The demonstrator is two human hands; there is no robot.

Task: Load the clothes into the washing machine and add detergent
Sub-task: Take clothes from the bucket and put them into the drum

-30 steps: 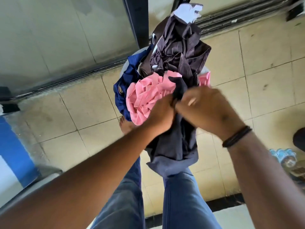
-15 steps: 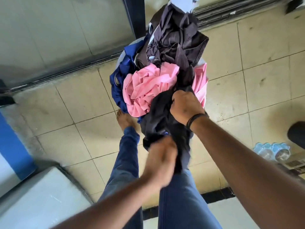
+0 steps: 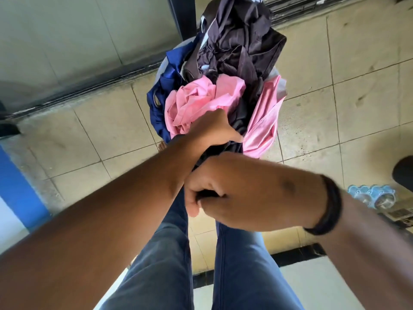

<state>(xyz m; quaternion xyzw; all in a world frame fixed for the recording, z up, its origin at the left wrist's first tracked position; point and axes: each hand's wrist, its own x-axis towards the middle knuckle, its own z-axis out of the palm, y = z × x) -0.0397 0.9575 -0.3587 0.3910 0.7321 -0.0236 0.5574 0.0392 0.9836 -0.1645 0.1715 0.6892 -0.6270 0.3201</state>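
A heap of clothes stands on the tiled floor ahead of me: a dark brown garment (image 3: 234, 41) on top, a pink garment (image 3: 201, 97) in front and a blue garment (image 3: 165, 90) on the left. Only a pale bit of the basket's rim (image 3: 282, 84) shows under them. My left hand (image 3: 212, 130) reaches into the near edge of the heap and grips a dark garment (image 3: 225, 148) there, with its fingertips hidden in the cloth. Closer to me, my right hand (image 3: 241, 193) pinches a fold of the same dark garment.
A blue and white appliance edge (image 3: 13, 186) shows at far left. A pack of water bottles (image 3: 368, 195) and a black object (image 3: 404, 171) sit on the right. A sliding door track (image 3: 89, 86) runs behind the heap. My legs in jeans (image 3: 234, 276) fill the bottom.
My left hand rose from the garment's lower end up to the heap's near edge. My right hand came back from the heap toward me, still holding dark cloth.
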